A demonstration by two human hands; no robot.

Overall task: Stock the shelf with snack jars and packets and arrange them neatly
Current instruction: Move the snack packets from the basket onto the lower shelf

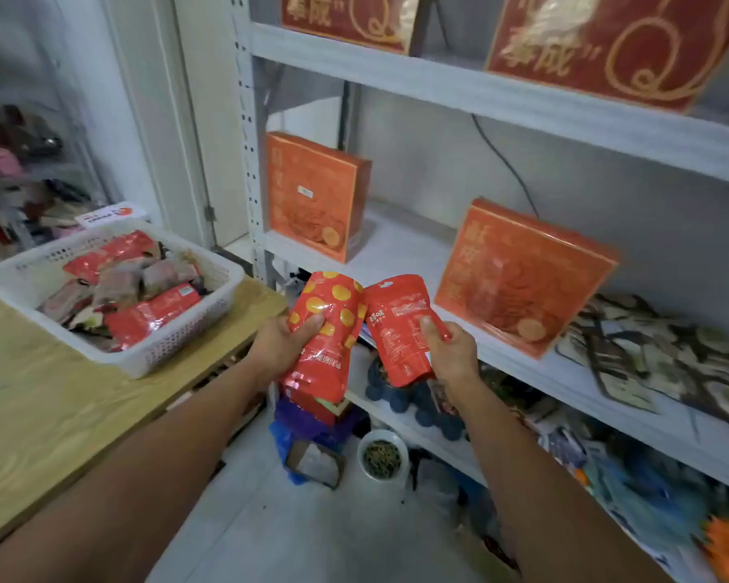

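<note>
A: Where are the packets?

B: Both are in the air just before the shelf's (400, 246) middle board. The left hand (285, 338) grips the spotted packet (331, 351), thumb across its front and fingers curled behind.

A: And the other?

B: The right hand (451, 355) pinches the plain red packet (398, 330) near its right edge, thumb on the face. The packets' top corners touch, between the hands.

A: The remaining stock?

B: More packets lie in the white basket (177, 347) on the worktop (60, 414), left of the left hand. The left orange box (312, 195) and the right orange box (518, 275) stand on the board, well apart.
</note>
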